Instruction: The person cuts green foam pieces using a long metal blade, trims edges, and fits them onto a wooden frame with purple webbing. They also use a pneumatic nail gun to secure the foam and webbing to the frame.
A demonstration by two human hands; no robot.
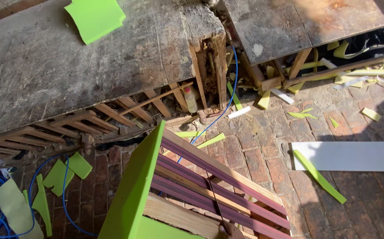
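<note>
I see the wooden frame at six o'clock, purple webbing strung across, green foam on one side, the rest bare. One hand touches its lower rail; grip unclear, which hand too. Tabletop at eleven.

At the bottom edge of the head view, only a small part of one of the person's hands shows: bare, rounded knuckles, cut off by the frame. No sleeve, glove, ring or watch shows on it. Which hand it is cannot be told.
</note>
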